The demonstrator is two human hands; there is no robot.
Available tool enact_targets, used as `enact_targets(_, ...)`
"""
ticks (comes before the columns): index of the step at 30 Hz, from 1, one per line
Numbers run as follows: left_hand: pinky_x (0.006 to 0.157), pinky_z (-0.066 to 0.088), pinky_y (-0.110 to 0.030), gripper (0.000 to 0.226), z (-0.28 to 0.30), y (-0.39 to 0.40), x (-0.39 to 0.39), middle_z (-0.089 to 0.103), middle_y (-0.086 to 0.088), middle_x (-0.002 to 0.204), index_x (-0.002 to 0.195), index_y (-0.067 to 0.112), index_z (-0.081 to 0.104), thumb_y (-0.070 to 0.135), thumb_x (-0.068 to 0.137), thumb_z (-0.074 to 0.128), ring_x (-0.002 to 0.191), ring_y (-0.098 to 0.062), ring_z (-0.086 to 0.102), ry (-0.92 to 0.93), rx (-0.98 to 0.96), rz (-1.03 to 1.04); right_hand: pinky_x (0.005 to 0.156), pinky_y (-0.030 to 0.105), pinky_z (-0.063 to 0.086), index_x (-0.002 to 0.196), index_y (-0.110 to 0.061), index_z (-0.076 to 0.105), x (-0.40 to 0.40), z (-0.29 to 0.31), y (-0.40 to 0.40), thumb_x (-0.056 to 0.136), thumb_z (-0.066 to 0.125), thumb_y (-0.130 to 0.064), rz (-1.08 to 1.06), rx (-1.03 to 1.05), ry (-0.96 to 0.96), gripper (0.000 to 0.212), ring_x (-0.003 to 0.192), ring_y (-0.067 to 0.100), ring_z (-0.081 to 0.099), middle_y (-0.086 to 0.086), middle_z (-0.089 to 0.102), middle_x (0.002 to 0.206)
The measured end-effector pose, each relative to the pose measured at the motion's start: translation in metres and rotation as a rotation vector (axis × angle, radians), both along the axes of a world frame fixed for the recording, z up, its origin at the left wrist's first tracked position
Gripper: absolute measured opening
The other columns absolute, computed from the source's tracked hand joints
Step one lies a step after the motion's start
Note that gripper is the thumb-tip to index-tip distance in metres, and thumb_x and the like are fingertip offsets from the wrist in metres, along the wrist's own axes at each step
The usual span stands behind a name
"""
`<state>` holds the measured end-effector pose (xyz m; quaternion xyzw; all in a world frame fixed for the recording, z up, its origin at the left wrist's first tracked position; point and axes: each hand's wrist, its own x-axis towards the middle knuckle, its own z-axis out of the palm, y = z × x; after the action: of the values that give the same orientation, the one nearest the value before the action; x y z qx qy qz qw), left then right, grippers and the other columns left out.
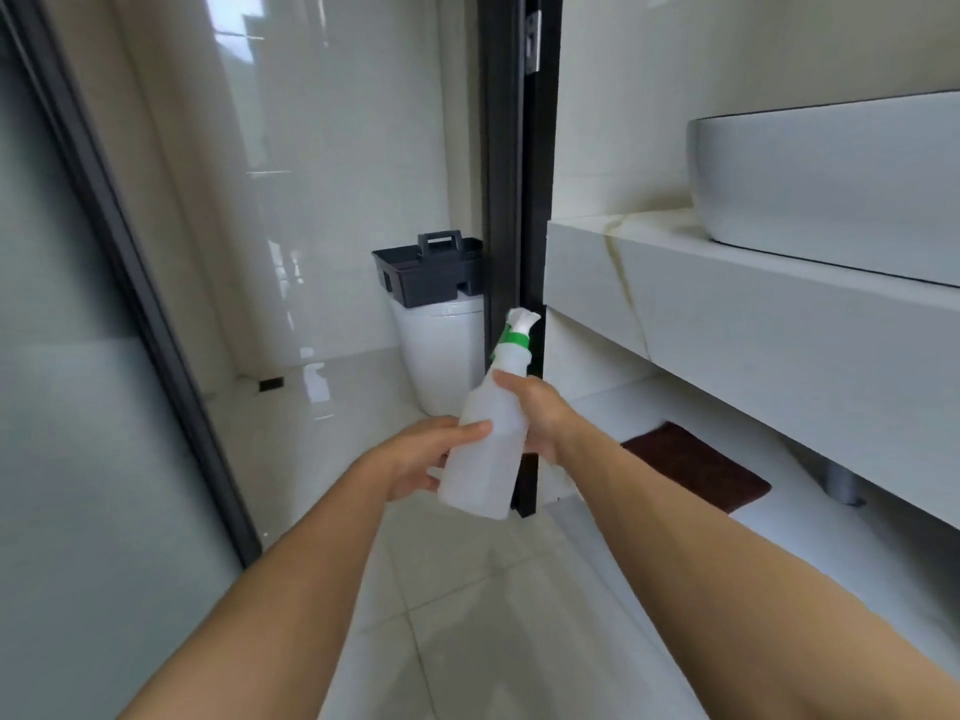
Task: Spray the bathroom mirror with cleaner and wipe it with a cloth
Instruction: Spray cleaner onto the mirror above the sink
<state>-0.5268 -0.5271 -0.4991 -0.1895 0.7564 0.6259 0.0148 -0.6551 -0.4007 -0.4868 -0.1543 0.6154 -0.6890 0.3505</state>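
A translucent white spray bottle (491, 444) with a green collar and white nozzle tilts up and to the right in front of me. My left hand (423, 457) grips its lower body from the left, thumb across the front. My right hand (537, 415) grips its upper body from the right, below the neck. A dark brown cloth (696, 467) lies on the low shelf under the counter, to the right of my hands. No mirror is in view.
A white basin (831, 174) sits on the pale stone counter (727, 298) at the right. A dark caddy (428, 270) stands on the toilet (441, 356) behind the bottle. A black door frame (519, 200) rises in the middle; a frosted glass panel (78, 407) fills the left.
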Motion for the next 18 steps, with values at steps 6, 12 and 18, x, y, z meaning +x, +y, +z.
enact_targets(6, 0.090, 0.055, -0.035, 0.061, 0.073, -0.011, 0.001, 0.073, 0.007, 0.117, 0.130, 0.028, 0.060, 0.050, 0.076, 0.080, 0.109, -0.015, 0.070, 0.274, -0.022, 0.130, 0.098, 0.054, 0.052, 0.130, -0.014, 0.052, -0.005, 0.099, -0.028, 0.096, 0.061, -0.036, 0.201, -0.155, 0.266, 0.042, 0.114, 0.033, 0.065, 0.014, 0.066, 0.126)
enact_targets(12, 0.079, 0.057, -0.027, 0.070, 0.181, 0.004, -0.008, 0.072, 0.006, 0.114, 0.126, 0.028, 0.060, 0.047, 0.064, 0.086, 0.101, -0.010, 0.070, 0.436, -0.100, 0.328, 0.102, 0.051, 0.050, 0.135, -0.008, 0.049, -0.013, 0.220, -0.019, 0.097, 0.061, -0.031, 0.284, -0.229, 0.355, 0.046, 0.120, 0.036, 0.061, 0.018, 0.062, 0.129)
enact_targets(18, 0.059, 0.051, -0.009, 0.054, 0.313, 0.024, -0.003, 0.074, 0.015, 0.097, 0.111, 0.032, 0.062, 0.035, 0.066, 0.091, 0.083, 0.004, 0.069, 0.497, -0.155, 0.423, 0.099, 0.047, 0.052, 0.134, -0.011, 0.053, -0.008, 0.357, -0.003, 0.097, 0.061, -0.029, 0.337, -0.271, 0.336, 0.042, 0.114, 0.031, 0.064, 0.013, 0.065, 0.122)
